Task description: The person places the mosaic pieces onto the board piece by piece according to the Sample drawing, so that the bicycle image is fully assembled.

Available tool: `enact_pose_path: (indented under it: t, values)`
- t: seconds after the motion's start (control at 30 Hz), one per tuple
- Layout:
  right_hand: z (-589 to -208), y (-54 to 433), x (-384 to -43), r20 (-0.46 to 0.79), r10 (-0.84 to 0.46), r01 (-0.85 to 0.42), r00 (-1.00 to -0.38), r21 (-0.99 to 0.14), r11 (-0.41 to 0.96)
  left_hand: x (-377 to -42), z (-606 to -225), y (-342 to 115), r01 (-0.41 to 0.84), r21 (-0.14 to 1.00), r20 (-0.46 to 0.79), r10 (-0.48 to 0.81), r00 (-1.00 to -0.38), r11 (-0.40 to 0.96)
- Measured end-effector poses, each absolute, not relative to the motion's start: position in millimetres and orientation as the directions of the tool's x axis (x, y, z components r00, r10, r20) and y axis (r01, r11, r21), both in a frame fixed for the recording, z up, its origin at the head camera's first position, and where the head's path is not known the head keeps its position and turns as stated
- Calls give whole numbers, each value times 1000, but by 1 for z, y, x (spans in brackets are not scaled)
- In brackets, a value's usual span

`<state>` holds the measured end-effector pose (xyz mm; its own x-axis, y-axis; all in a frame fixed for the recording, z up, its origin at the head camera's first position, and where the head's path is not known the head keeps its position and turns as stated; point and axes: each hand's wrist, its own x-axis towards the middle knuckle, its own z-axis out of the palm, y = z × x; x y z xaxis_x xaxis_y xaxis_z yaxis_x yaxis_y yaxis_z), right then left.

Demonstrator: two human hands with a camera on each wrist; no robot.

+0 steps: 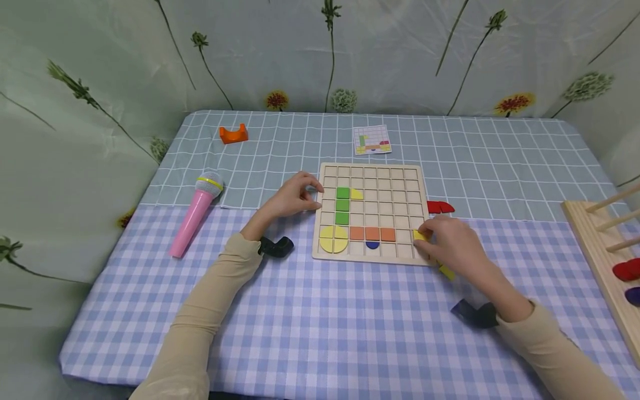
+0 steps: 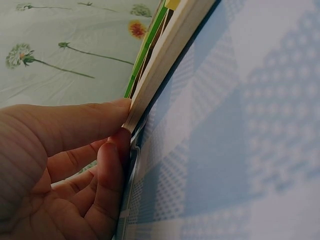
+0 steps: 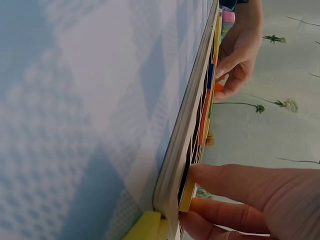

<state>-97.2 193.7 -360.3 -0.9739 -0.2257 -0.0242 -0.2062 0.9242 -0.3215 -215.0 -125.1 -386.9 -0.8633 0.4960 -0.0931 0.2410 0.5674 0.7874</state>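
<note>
A square wooden grid board (image 1: 370,214) lies flat on the table. It holds green squares (image 1: 342,205), orange squares (image 1: 372,234), a yellow circle made of quarter pieces (image 1: 333,239), a yellow quarter piece (image 1: 356,194) and a dark blue half-round piece (image 1: 372,244). My left hand (image 1: 297,194) rests at the board's left edge, thumb and fingertips touching its side, fingers loosely bent. Over the lower right cells, my right hand (image 1: 452,244) pinches a yellow tile (image 3: 187,192) between thumb and fingers; its shape is partly hidden.
Red pieces (image 1: 440,207) and another yellow piece (image 1: 446,271) lie beside the board's right edge. Behind it is a pattern card (image 1: 372,139). A pink toy microphone (image 1: 197,214) and an orange stand (image 1: 233,134) are on the left; a wooden rack (image 1: 600,266) with pegs stands at the right.
</note>
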Motion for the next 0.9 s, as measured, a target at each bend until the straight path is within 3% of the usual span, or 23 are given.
enact_pose_path:
  t: [0.23, 0.63, 0.9]
  values:
    - [-361, 192, -98, -12, -223, -207, -975, -330, 921, -214, -388, -128, 275, 808, -39, 514, -857, 521]
    - [-358, 201, -97, 14, -270, -253, -963, -399, 881, -215, -387, -124, 246, 788, -84, 495, -865, 564]
    - [-353, 222, -93, 11, -288, -270, -958, -382, 884, -216, -388, -124, 239, 788, -92, 491, -866, 568]
